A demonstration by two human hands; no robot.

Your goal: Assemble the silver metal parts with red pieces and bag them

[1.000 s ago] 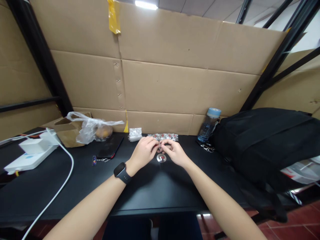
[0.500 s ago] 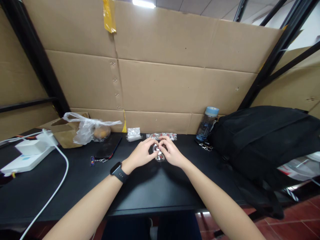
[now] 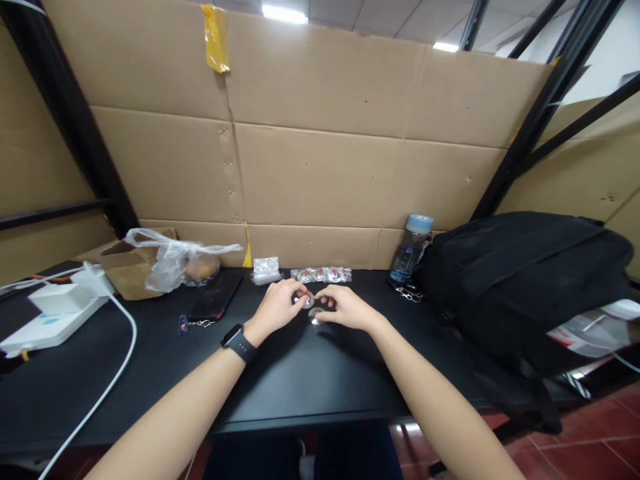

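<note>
My left hand (image 3: 280, 303), with a dark watch on its wrist, is closed on a small round shiny disc (image 3: 309, 301) that has a red spot near the fingertips. Just below it, a second round shiny disc (image 3: 315, 313) lies on the black table. My right hand (image 3: 345, 308) is curved, its thumb at the edge of that lower disc and its index finger reaching close to the upper one. A gap shows between thumb and index finger. Behind the hands, several similar discs in clear wrapping (image 3: 320, 274) lie in a row.
A stack of clear plastic packets (image 3: 266, 269) sits at the back. To the left are a dark phone (image 3: 215, 300), a tied plastic bag (image 3: 175, 263), a paper bag (image 3: 135, 273) and a white power strip (image 3: 55, 320). A water bottle (image 3: 410, 250) and black backpack (image 3: 520, 287) stand right.
My hands have moved apart slightly, the left one holding the upper disc. The lower disc and the wrapped row now show more fully. The view has shifted a little.
</note>
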